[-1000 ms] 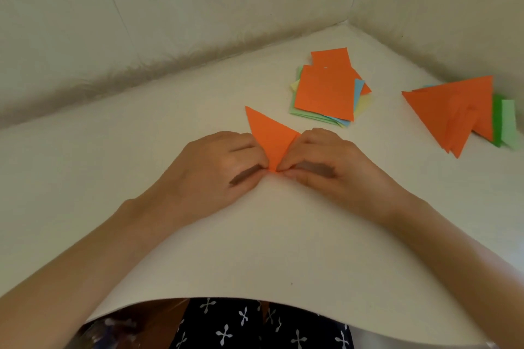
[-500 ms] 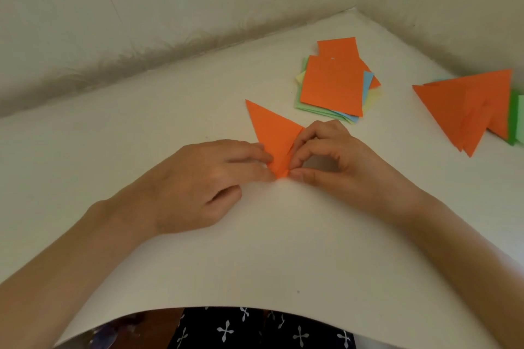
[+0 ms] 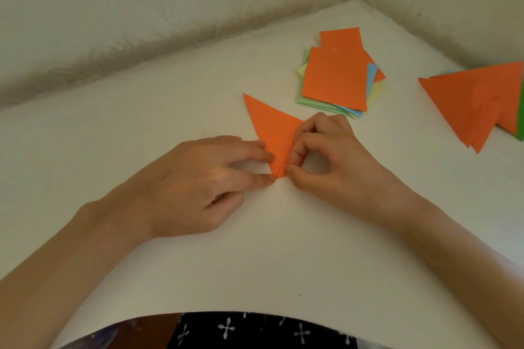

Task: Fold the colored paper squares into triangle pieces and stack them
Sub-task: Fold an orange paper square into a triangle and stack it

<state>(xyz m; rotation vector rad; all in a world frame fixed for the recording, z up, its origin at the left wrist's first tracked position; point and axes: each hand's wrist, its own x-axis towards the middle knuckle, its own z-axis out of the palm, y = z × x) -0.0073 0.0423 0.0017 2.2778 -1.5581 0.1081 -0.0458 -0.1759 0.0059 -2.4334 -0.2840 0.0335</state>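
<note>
An orange paper triangle (image 3: pixel 273 125) lies on the white sheet (image 3: pixel 255 249), its near point toward me and a fold line running up from that point. My left hand (image 3: pixel 204 178) rests on the sheet with fairly straight fingertips pressing the triangle's left edge by the near point. My right hand (image 3: pixel 334 161) has curled fingers, and its thumb and fingertips pinch the triangle's right part, which they hide. A stack of unfolded colored squares (image 3: pixel 334 76), orange on top, lies beyond my right hand. A pile of folded orange triangles (image 3: pixel 476 105) lies at the far right.
Pale walls (image 3: pixel 170 8) close in the back and right, meeting in a corner behind the squares. A green piece (image 3: pixel 520 136) peeks out under the triangle pile. The white sheet's near edge curves above my dark patterned clothing (image 3: pixel 255 331).
My right hand's fingers have risen and curled more, pinching the triangle's right part. My left hand has flattened, its fingers stretched toward the near point. The triangle stays in place.
</note>
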